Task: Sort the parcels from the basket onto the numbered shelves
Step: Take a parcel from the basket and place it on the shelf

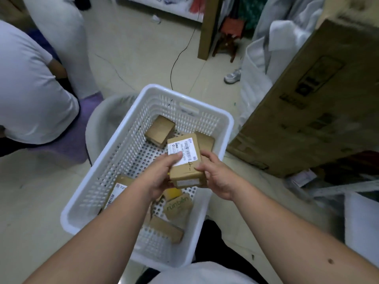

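Note:
A white perforated basket [86, 203] stands on the floor in front of me. Above it, both hands hold a small brown parcel [187, 171] with a white barcode label and a handwritten mark on top. My left hand [162, 177] grips its left side, thumb on the label. My right hand [215, 175] grips its right side. Several more brown parcels lie in the basket: one at the far end [160, 131], one behind the held parcel [205, 142], a labelled one under my left wrist [118, 191], a printed one [178, 208] and one near me [166, 229].
A big cardboard box [307, 111] leans at the right. A person in a white shirt [26, 89] crouches at the left. A black cable [180, 56] runs over the floor beyond the basket. White bags [258, 64] and a wooden post [207, 27] stand farther back.

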